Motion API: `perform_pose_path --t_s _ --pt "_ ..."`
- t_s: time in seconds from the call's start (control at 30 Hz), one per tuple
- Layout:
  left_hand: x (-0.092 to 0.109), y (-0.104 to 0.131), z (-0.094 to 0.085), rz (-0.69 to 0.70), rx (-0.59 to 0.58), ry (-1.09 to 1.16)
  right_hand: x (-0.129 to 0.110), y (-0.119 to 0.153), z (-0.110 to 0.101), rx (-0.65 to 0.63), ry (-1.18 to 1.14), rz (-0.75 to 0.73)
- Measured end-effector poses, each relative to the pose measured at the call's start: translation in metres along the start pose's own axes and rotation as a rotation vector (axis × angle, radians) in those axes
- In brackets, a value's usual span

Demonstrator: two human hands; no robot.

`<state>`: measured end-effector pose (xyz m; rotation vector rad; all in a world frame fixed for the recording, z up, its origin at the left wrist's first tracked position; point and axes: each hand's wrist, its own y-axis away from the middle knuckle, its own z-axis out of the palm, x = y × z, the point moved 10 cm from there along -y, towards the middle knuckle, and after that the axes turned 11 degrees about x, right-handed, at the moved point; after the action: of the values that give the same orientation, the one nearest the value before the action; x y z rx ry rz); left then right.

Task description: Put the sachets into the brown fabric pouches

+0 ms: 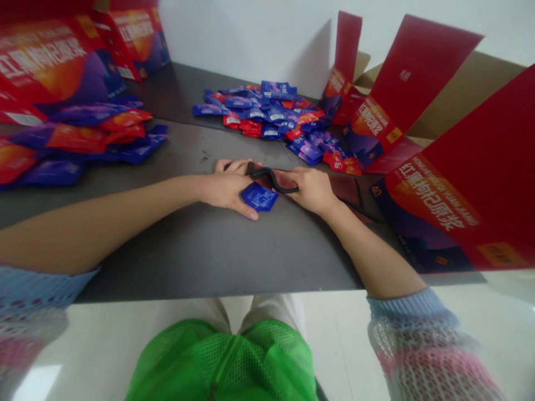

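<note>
Well left of the packet, red boxes (45,69) stand behind a loose pile (79,142). Its pouches lean on one another, so a bump from the left forearm might make them slide across the surface (234,250).

The left hand (228,186) lies flat over the packet's left edge, thumb spread along the near side, fingers at the far end of a brown strip; whether it grips or only presses, I cannot tell. The packet (259,197) lies on the surface between the hands, partly covered. With light pressure from the thumb, it could skid or twist.

Beyond the packet is a jumbled heap (271,108); a careless reach there could topple pouches back towards it. Just beyond the packet, the brown strip (282,178) has a black edge that bows up in a wave; that buckled part could catch the packet's edge, or spring loose with a slack hold.

Right of the packet, the right hand (313,186) is closed over the strip. Farther right, open boxes (371,125) and a large box (443,206) stand close to the forearm, where an outward elbow could knock the large one.
</note>
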<state>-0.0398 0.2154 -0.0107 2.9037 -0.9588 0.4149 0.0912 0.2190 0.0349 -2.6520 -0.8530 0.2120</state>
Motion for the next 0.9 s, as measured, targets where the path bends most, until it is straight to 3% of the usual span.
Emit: perform_pose_path --t_s 0.1,0.33,0.57,0.7,0.9 --pt "-0.001 -0.001 -0.003 -0.013 0.040 0.004 0.014 -0.003 -0.001 0.036 0.031 0.047" --pt "-0.003 -0.001 -0.003 -0.027 0.043 0.008 0.033 -0.005 0.006 -0.014 0.095 0.163" --pt "-0.002 -0.002 -0.003 -0.039 0.043 0.022 0.036 0.006 -0.029 0.352 0.005 0.189" --pt "0.003 -0.001 -0.008 -0.019 0.069 0.053 0.015 0.015 -0.046 0.461 -0.106 0.130" --pt "-0.004 -0.003 -0.002 -0.003 0.128 0.101 -0.035 0.019 -0.029 0.269 -0.197 -0.062"
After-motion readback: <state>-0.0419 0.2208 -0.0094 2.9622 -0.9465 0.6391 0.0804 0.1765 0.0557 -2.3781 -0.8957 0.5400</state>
